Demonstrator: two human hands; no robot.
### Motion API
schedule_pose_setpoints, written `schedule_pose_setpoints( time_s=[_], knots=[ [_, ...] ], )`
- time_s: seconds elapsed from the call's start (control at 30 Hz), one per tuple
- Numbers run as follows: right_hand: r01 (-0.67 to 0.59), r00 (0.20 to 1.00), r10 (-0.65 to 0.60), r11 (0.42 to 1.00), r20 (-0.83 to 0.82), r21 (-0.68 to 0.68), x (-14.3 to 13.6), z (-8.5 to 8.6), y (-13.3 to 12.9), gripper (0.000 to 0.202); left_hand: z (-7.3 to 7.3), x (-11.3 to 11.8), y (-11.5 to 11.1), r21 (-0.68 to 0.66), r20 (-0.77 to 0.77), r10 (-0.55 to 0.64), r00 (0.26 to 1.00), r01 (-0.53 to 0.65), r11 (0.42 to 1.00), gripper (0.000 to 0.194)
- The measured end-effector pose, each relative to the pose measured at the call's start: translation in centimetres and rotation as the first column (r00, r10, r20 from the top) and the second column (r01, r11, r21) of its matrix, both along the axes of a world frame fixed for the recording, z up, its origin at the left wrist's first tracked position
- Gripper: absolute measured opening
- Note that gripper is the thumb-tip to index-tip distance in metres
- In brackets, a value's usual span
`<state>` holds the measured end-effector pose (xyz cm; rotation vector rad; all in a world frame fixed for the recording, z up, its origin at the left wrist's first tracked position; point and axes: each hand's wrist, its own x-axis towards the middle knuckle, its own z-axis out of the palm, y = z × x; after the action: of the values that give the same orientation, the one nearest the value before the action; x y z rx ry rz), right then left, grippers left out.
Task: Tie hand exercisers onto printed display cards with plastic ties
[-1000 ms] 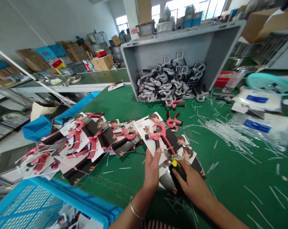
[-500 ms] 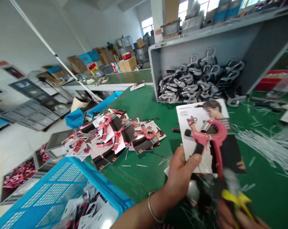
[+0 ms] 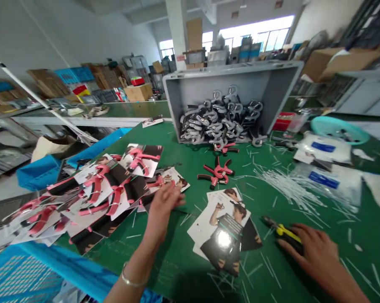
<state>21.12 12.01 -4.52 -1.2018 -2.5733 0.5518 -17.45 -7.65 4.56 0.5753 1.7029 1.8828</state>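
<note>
My left hand (image 3: 165,206) is empty, fingers spread, over the right edge of a pile of carded pink hand grip strengtheners (image 3: 97,187). One carded hand grip strengthener (image 3: 142,160) lies on top of the pile. At the lower right, my right hand (image 3: 316,252) has thumb and fingers around the black and yellow handles of cutting pliers (image 3: 281,229), which lie low on the table. Between the hands is a small stack of printed cards (image 3: 224,231). Loose pink hand grip strengtheners (image 3: 217,171) lie beyond the cards.
A grey bin (image 3: 234,71) on its side holds many grey and black hand grip strengtheners (image 3: 215,118). White zip ties (image 3: 287,189) are scattered on the green table (image 3: 174,143). Plastic bags (image 3: 331,181) lie right; a blue crate (image 3: 35,269) stands front left.
The carded hand grip strengthener has left my left hand and lies on the pile. My left hand has moved left and opened. The pliers are lower, at the table. The view has turned right.
</note>
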Motion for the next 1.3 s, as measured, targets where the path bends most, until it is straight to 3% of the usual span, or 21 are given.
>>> schedule_pose_setpoints(
  time_s=[0.03, 0.07, 0.1, 0.17, 0.23, 0.27, 0.33, 0.4, 0.53, 0.67, 0.8, 1.0, 1.17, 1.23, 1.3],
  knots=[
    [0.009, 1.0, -0.01, 0.999, 0.019, 0.043, -0.5, -0.2, 0.1, 0.059, -1.5, 1.1, -0.3, -0.154, -0.053, -0.167, 0.985, 0.157, 0.976, 0.037],
    [0.006, 1.0, -0.008, 0.997, 0.024, 0.073, -1.0, -0.1, 0.2, 0.059, -3.0, 2.3, -0.6, -0.322, -0.141, -0.296, 0.945, 0.239, 0.916, 0.032],
    [-0.01, 1.0, 0.009, 0.995, 0.019, 0.095, -1.6, 0.3, 0.6, 0.057, -4.3, 3.3, -0.8, -0.459, -0.255, -0.365, 0.895, 0.22, 0.86, 0.032],
    [-0.056, 0.998, 0.058, 0.991, -0.015, 0.122, -3.1, 1.4, 2.0, 0.049, -6.2, 5.0, -0.9, -0.635, -0.47, -0.459, 0.754, 0.072, 0.769, 0.037],
    [-0.085, 0.996, 0.087, 0.989, -0.014, 0.12, -5.0, 2.7, 4.4, 0.04, -6.8, 6.0, -0.4, -0.708, -0.552, -0.53, 0.644, -0.025, 0.706, 0.039],
    [-0.094, 0.996, 0.092, 0.991, 0.018, 0.098, -6.1, 3.2, 5.8, 0.036, -6.8, 6.3, 0.1, -0.737, -0.538, -0.562, 0.628, -0.026, 0.676, 0.036],
    [-0.113, 0.99, 0.105, 0.991, 0.098, 0.075, -8.7, 3.8, 8.6, 0.031, -6.5, 6.3, 1.0, -0.772, -0.459, -0.585, 0.669, 0.026, 0.635, 0.027],
    [-0.117, 0.985, 0.106, 0.99, 0.136, 0.078, -11.4, 3.8, 11.1, 0.027, -6.3, 6.0, 1.7, -0.755, -0.356, -0.545, 0.759, 0.11, 0.647, 0.025],
    [-0.07, 0.981, 0.053, 0.994, 0.185, 0.086, -15.7, 3.0, 14.0, 0.017, -6.7, 4.9, 1.8, -0.554, -0.069, -0.406, 0.911, 0.304, 0.775, 0.032],
    [-0.029, 0.985, 0.018, 0.998, 0.173, 0.057, -17.9, 2.5, 15.2, 0.015, -6.5, 4.6, 1.5, -0.355, 0.132, -0.297, 0.946, 0.324, 0.877, 0.038],
    [0.016, 0.999, -0.017, 1.0, 0.038, 0.01, -18.7, 3.8, 16.3, 0.016, -5.5, 4.9, 2.3, -0.24, 0.236, -0.192, 0.953, 0.248, 0.939, 0.037],
    [0.011, 0.963, -0.066, 0.979, -0.261, -0.206, -18.4, 6.5, 17.2, 0.023, -5.0, 5.6, 3.3, -0.125, 0.266, -0.206, 0.942, 0.245, 0.961, 0.033],
    [-0.083, 0.898, -0.115, 0.904, -0.426, -0.42, -17.6, 6.3, 15.4, 0.032, -6.5, 5.9, 2.6, -0.138, 0.27, -0.196, 0.943, 0.239, 0.961, 0.032],
    [-0.128, 0.879, -0.128, 0.864, -0.459, -0.486, -17.3, 6.1, 13.5, 0.036, -6.8, 5.5, 2.4, -0.219, 0.11, -0.172, 0.979, 0.193, 0.956, 0.033],
    [-0.195, 0.877, -0.107, 0.812, -0.468, -0.55, -17.2, 6.1, 10.9, 0.038, -6.4, 5.0, 2.3, -0.296, -0.183, -0.133, 0.974, 0.075, 0.952, 0.036]
  ],
)
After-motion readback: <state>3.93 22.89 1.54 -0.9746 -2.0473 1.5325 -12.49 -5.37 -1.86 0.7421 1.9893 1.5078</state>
